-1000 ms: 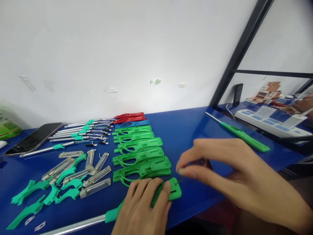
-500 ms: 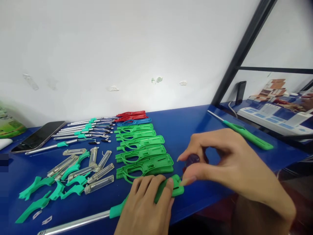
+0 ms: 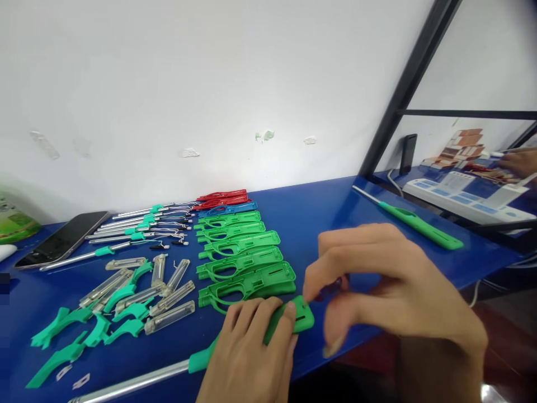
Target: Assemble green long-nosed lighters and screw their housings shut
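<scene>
My left hand (image 3: pixel 251 347) is closed over a green long-nosed lighter (image 3: pixel 304 316), pressing it to the blue tabletop. The lighter's silver tube (image 3: pixel 138 382) points to the lower left. Just right of its butt end is my right hand (image 3: pixel 377 285), curled, with thumb and forefinger a little apart. Inside its fingers sits a small dark purple-red handle (image 3: pixel 331 289), mostly hidden; its kind cannot be made out. Above my left hand lie several open green handle shells (image 3: pixel 247 284) in a column, with a blue shell (image 3: pixel 229 209) and red shells (image 3: pixel 222 200) behind.
Clear fuel tanks (image 3: pixel 171 317) and teal triggers (image 3: pixel 59 358) lie scattered at left. Behind them are metal tubes with wires (image 3: pixel 126 230) and a phone (image 3: pixel 62 239). At right are an assembled green lighter (image 3: pixel 419 225), a black frame post (image 3: pixel 403 95) and a white power strip (image 3: pixel 465 201).
My right thumb has come away from the lighter's end and dropped lower, opening from the forefinger. The dark handle is now more hidden. My left hand stays on the lighter; the view shifts slightly.
</scene>
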Demonstrator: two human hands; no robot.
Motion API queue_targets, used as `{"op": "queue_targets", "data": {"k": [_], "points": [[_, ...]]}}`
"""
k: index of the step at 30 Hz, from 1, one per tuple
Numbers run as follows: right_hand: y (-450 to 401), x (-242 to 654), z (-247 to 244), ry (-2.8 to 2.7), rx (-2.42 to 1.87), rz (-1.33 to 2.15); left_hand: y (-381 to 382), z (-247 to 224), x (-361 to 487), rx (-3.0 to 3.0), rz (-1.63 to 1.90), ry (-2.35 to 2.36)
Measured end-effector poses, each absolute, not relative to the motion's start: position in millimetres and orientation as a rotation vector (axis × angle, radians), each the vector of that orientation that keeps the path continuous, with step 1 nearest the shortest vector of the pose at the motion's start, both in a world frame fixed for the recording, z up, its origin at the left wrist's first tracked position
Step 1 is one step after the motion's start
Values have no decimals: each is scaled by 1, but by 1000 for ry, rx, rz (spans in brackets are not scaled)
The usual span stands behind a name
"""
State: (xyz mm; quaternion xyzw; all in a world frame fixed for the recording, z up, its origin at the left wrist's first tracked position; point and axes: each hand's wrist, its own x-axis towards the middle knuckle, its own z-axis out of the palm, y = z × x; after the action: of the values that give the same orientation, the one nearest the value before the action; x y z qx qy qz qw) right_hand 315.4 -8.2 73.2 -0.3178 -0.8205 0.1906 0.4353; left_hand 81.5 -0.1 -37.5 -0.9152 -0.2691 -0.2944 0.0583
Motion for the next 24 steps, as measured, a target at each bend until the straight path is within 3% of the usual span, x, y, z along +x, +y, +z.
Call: {"op": "queue_targets", "data": {"k": [11,18,24], "points": [[-10,318,80,-2050,-767,573,-1,-38,81,-2768,-884,-837],[-13,320,79,-2107,-894,283,-1,-38,84,-2741,-913,-827],[-19,328,81,-2162,-862,458,-3,-37,84,-2734,-914,-841]]}}
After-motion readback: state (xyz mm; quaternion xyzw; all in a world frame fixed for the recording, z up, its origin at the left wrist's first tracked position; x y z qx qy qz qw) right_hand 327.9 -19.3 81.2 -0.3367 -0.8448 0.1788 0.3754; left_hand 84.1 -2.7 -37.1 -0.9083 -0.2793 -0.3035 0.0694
